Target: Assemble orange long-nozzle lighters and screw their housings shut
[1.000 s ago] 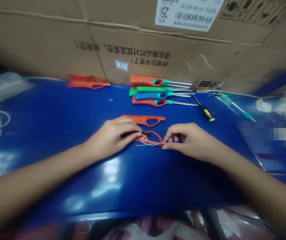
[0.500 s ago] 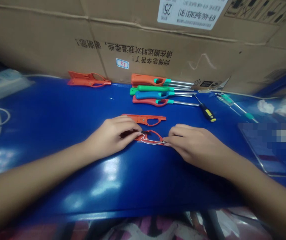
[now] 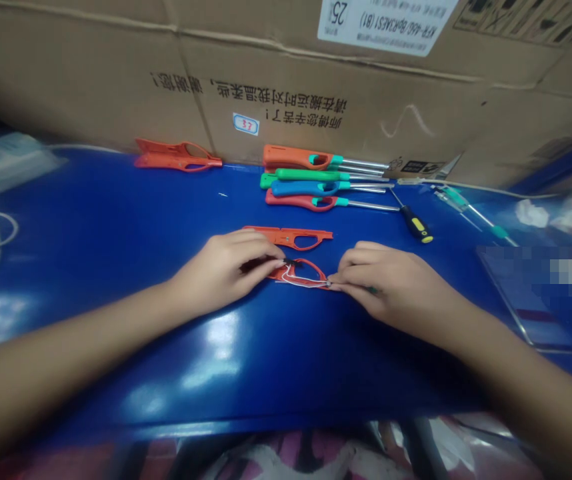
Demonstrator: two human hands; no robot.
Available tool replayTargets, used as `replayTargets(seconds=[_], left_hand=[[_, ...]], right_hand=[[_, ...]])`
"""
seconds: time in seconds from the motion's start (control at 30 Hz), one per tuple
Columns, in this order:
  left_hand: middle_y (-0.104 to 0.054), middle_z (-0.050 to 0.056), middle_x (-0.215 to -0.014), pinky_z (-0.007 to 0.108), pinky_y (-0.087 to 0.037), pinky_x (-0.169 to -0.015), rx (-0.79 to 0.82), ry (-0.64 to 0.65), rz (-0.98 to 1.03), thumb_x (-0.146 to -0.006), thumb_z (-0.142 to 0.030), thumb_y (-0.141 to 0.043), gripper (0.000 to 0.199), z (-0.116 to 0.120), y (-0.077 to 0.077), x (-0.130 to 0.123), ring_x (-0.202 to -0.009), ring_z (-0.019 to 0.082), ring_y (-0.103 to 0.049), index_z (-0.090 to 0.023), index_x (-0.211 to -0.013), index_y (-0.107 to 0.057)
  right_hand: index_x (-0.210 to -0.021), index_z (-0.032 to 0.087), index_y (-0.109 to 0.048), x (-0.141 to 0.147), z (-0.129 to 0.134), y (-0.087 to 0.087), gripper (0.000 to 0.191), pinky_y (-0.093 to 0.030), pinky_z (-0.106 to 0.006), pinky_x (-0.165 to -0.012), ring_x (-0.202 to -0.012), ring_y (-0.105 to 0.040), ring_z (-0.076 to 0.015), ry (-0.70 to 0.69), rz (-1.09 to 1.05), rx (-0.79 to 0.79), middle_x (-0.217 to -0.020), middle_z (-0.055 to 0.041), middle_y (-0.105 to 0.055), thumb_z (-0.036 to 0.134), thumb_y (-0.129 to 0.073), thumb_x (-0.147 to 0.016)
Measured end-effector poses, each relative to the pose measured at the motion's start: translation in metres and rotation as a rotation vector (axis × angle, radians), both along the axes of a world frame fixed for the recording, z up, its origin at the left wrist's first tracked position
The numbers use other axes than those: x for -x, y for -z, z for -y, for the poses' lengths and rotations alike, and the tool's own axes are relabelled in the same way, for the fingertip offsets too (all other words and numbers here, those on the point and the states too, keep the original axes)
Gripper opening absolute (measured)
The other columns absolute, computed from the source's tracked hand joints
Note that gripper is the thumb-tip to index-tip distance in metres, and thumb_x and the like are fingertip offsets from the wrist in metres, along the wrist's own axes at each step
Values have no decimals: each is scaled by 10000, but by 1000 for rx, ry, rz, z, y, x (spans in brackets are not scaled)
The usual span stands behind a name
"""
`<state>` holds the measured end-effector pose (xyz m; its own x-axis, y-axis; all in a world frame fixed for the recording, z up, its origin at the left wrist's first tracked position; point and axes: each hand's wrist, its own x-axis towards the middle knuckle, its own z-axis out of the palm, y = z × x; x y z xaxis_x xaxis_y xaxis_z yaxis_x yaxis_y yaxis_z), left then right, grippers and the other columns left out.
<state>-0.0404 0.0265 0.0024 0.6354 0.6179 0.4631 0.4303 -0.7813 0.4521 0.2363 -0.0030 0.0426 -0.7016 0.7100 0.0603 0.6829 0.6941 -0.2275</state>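
Our left hand (image 3: 231,265) pinches a black part (image 3: 293,263) and our right hand (image 3: 379,280) a white wire's (image 3: 300,285) end, both at the orange shell (image 3: 278,274) lying just nearside of the second orange half (image 3: 279,236).

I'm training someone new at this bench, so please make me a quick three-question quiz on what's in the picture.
1. Which hand is at the black part? A: left hand. B: right hand. C: neither.
2. True or false: the screwdriver shows black and yellow.
3. Fill in: of the metal-tubed lighters, the one nearest the hands is ____.
Key: 1, A; 2, true; 3, red.
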Motion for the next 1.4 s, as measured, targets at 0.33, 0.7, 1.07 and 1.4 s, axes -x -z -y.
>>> replayTargets(seconds=[0.33, 0.7, 1.07, 1.4], left_hand=[[-750, 48, -966, 239, -534, -794, 13, -42, 0, -971, -230, -600, 130, 1, 0, 1, -885, 151, -699, -169, -1013, -707], [-750, 39, -972, 213, -518, -771, 13, -68, 6, -968, -232, -611, 130, 2, 0, 0, -863, 134, -697, -164, -1016, -711], [-749, 35, -958, 193, -505, -753, 15, -70, 9, -966, -236, -617, 130, 1, -1, -1, -847, 118, -690, -154, -997, -713], [-749, 33, -936, 215, -523, -756, 17, -24, 5, -952, -223, -637, 113, 1, 0, 0, -859, 134, -692, -159, -1005, -713]], right_hand=[[-855, 194, -726, 2, 5, -3, 267, -394, -302, -630, -821, -576, -180, -33, 80, -75, -864, -53, -680, 202, -497, -992], [-787, 185, -657, 5, 9, -3, 213, -354, -312, -619, -780, -554, -173, -7, 132, -125, -820, -30, -640, 157, -529, -955], [-883, 180, -667, 3, 10, -3, 156, -279, -326, -591, -770, -499, -179, -95, 218, -155, -874, -39, -626, 108, -537, -933], [-805, 186, -663, 5, 15, -8, 155, -281, -331, -580, -742, -509, -182, -49, 253, -166, -821, -31, -616, 119, -570, -909]])
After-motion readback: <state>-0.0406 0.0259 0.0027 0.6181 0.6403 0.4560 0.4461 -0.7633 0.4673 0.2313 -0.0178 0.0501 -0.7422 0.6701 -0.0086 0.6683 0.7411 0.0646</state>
